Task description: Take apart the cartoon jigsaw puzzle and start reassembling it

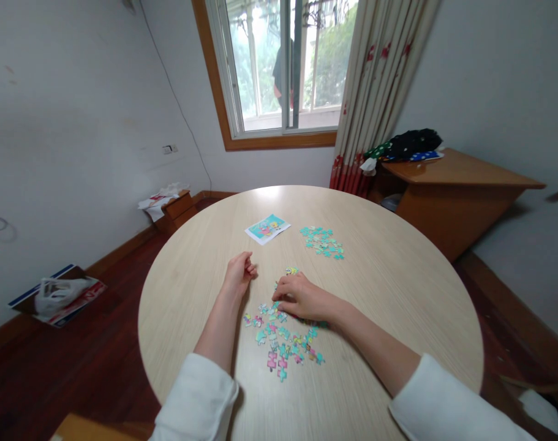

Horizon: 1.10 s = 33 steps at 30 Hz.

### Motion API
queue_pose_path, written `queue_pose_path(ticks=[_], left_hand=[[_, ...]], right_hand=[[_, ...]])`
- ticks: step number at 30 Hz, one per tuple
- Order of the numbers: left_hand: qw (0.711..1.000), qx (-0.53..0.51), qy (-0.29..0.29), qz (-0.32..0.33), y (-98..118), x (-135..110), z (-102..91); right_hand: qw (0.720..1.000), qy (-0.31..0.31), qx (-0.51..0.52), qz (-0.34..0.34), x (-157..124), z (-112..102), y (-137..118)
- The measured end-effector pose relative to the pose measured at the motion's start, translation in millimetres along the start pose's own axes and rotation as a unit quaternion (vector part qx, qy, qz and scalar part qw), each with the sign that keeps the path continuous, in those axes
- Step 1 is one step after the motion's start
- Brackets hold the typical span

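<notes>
My left hand (pixel 241 269) rests on its side on the table, left of the puzzle pieces, with its fingers curled in and nothing visible in them. Over the upper part of a loose pile of puzzle pieces (pixel 283 334) is my right hand (pixel 297 295). Its fingers are bent down and closed at a turquoise puzzle piece (pixel 275 306), partly covered by the fingertips. Some pieces are hidden under the palm and wrist. A few yellowish pieces (pixel 291 270) show just beyond the knuckles.
A round wooden table (pixel 389 275) carries everything. Farther back lie a printed picture sheet (pixel 268 228) and a second group of mostly turquoise pieces (pixel 323 242). A brown desk (pixel 462 168) with cloth on it stands at the right. A person (pixel 283 73) is outside the window.
</notes>
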<state>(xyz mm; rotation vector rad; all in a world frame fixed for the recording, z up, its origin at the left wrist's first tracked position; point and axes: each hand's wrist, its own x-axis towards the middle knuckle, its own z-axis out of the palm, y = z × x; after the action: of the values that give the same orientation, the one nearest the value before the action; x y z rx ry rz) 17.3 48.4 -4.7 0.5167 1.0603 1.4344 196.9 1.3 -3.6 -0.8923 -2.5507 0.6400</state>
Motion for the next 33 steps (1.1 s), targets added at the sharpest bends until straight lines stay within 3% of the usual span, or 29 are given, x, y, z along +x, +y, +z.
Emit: queue_pose_path(ticks=[33], left_hand=[[1.0,-0.001,-0.015,0.006,-2.7,6.1,-4.8]], right_hand=[[0.999,0.005,0.002,0.046,1.8,2.3,-10.9]])
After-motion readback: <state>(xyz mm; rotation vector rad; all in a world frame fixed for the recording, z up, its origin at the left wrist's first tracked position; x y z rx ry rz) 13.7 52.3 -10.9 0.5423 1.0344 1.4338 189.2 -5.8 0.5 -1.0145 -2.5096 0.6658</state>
